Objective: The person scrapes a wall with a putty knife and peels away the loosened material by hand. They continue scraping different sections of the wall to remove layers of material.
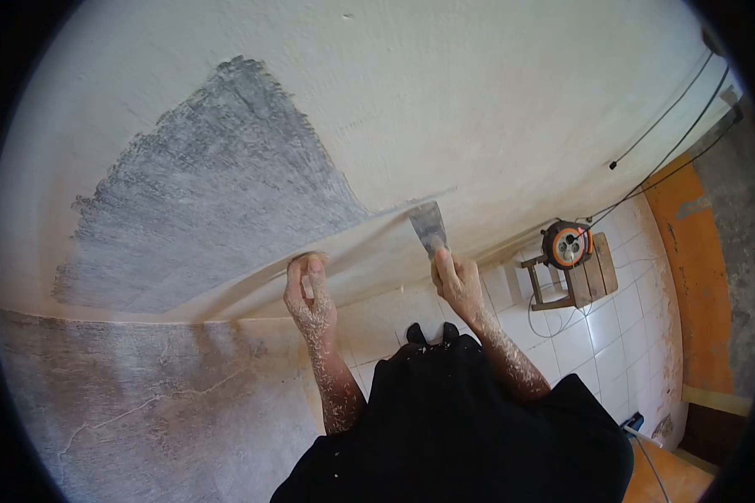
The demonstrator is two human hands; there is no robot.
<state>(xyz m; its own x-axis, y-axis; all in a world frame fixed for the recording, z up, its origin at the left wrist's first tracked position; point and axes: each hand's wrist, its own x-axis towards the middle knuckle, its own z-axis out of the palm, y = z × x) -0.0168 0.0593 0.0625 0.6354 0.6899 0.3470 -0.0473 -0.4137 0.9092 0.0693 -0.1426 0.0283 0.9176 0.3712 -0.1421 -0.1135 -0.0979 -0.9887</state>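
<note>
My right hand (459, 283) is closed round the handle of a scraper (429, 225), a flat, wide blade smeared grey. The blade's edge touches the pale painted wall (445, 109) at the end of a thin grey scraped line. To its left, my left hand (310, 289) is close to the wall with curled fingers and the thumb pressed towards them. Whatever may be between those fingertips is hidden. A large rough grey patch of bared wall (226, 168) spreads above and left of my left hand. Pale flakes cling to both forearms.
A cable reel (567, 245) rests on a small wooden stool (591, 272) at the right, with black cables (679, 134) running up from it. White tiles (562, 352) cover the floor. A cracked, stained wall (143, 402) meets the painted one at lower left.
</note>
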